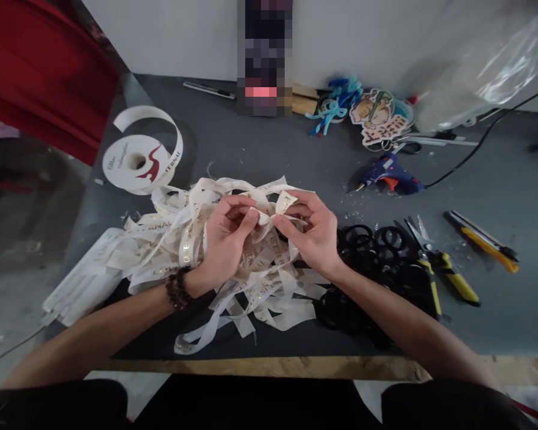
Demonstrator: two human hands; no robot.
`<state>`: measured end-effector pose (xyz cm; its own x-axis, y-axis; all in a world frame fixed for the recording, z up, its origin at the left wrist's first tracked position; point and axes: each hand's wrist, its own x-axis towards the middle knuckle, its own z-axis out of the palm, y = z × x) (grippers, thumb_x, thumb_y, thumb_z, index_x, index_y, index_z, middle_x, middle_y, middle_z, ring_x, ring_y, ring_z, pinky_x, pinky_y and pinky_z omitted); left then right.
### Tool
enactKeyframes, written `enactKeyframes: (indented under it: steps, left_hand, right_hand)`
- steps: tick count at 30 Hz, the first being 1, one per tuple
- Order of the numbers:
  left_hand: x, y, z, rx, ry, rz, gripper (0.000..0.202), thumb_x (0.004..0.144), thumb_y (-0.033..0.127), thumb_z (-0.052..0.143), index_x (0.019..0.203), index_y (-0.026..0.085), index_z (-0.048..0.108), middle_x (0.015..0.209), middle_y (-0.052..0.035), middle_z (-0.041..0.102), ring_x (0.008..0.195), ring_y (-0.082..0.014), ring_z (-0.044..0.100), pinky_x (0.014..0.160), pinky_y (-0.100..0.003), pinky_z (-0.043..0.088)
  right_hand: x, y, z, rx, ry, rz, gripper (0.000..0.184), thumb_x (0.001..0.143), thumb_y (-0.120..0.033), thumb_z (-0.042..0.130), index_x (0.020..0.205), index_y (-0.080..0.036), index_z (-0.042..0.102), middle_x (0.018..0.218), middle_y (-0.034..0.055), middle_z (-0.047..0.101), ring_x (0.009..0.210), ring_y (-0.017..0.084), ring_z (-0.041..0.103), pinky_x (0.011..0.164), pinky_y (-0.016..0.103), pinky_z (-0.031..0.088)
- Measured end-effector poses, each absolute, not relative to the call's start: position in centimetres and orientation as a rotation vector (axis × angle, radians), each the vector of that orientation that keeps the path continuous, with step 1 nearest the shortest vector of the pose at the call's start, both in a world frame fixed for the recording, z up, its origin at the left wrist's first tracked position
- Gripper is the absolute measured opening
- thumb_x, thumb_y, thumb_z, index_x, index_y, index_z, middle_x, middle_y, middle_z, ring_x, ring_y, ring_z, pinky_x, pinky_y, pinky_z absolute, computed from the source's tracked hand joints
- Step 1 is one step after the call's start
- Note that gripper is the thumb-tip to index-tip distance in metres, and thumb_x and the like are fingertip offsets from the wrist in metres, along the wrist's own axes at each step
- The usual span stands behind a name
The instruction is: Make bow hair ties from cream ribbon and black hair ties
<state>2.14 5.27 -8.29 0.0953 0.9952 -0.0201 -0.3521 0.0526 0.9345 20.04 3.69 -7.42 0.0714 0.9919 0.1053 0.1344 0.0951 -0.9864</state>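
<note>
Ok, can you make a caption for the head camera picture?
Left hand and right hand pinch white ribbon above gold-lettered strips.

Held ribbon piece (286, 203): thin woven cloth, soft satin look. Ribbon strips (156, 225): same cloth, partly sheer; printed lettering glints metallic. Spool (124, 165): smooth face, looks like card or plastic, low sheen. Desk (233, 143): matt, smooth top; front edge (296, 367) raw, rough wood. Black rings (392, 237): dull, apparently fabric-covered. Glue gun (389, 173): smooth hard plastic. Pliers (457, 280): plastic handles, bare metal heads. Yellow cutter (488, 243): plastic body, metal section. Clear bag (479, 89): thin, crinkled plastic film, highly glossy. Beads (179, 288): dark, polished; material uncertain.
</note>
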Motion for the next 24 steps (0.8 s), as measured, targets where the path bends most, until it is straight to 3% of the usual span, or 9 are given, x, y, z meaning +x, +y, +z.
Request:
enactKeyframes:
  steps: [3,6,10,15,19,24]
  left_hand:
    - [2.1,5.5,-8.3,0.961,0.898,1.306,0.025,0.096,0.034,0.080,0.117,0.028,0.069,0.098,-0.0011,0.074,0.075,-0.0107,0.065,0.063,-0.021,0.056]
    - [2.0,5.7,-8.4,1.024,0.902,1.360,0.030,0.097,0.042,0.078,0.122,0.028,0.069,0.120,-0.0060,0.073,0.095,-0.0137,0.069,0.079,-0.024,0.060]
    - [2.1,5.4,-8.2,1.172,0.853,1.301,0.058,0.083,0.042,0.092,0.132,0.027,0.064,0.115,-0.0055,0.074,0.106,-0.0175,0.072,0.096,-0.031,0.061]
    - [2.4,4.7,-7.4,1.274,0.994,1.263,0.063,0.081,0.038,0.093,0.133,0.026,0.061,0.102,-0.0031,0.074,0.096,-0.0175,0.076,0.087,-0.031,0.065]
    - [2.5,4.6,-7.1,1.399,1.057,1.310,0.073,0.076,0.044,0.096,0.136,0.024,0.058,0.115,-0.0067,0.075,0.101,-0.0213,0.078,0.086,-0.033,0.067]
    - [2.1,4.7,-7.5,1.487,1.084,1.322,0.061,0.088,0.048,0.086,0.136,0.024,0.058,0.112,-0.0068,0.075,0.096,-0.0207,0.079,0.083,-0.033,0.069]
  right_hand:
    - [20.1,3.6,-7.2,-1.262,-1.355,1.050,0.062,0.086,-0.043,0.086,0.141,-0.030,0.061,0.092,-0.0001,0.081,0.081,0.020,0.077,0.072,0.034,0.065]
    - [20.0,3.4,-7.1,-1.303,-1.362,0.994,0.071,0.086,-0.046,0.086,0.148,-0.030,0.056,0.083,-0.0022,0.078,0.070,0.018,0.072,0.061,0.031,0.062]
    - [19.9,3.4,-7.2,-1.300,-1.276,0.926,0.070,0.088,-0.051,0.084,0.149,-0.031,0.053,0.079,-0.0027,0.074,0.070,0.018,0.073,0.062,0.032,0.063]
    - [20.1,3.5,-7.6,-1.257,-1.251,0.916,0.067,0.090,-0.049,0.083,0.147,-0.032,0.053,0.087,-0.0017,0.075,0.078,0.019,0.076,0.067,0.032,0.065]
    - [20.1,3.4,-7.5,-1.257,-1.270,0.916,0.067,0.090,-0.047,0.083,0.147,-0.032,0.053,0.093,-0.0001,0.076,0.081,0.019,0.076,0.067,0.033,0.064]
    - [20.1,3.5,-6.9,-1.212,-1.385,0.934,0.063,0.088,-0.042,0.084,0.144,-0.029,0.056,0.106,0.0037,0.078,0.088,0.023,0.077,0.082,0.042,0.066]
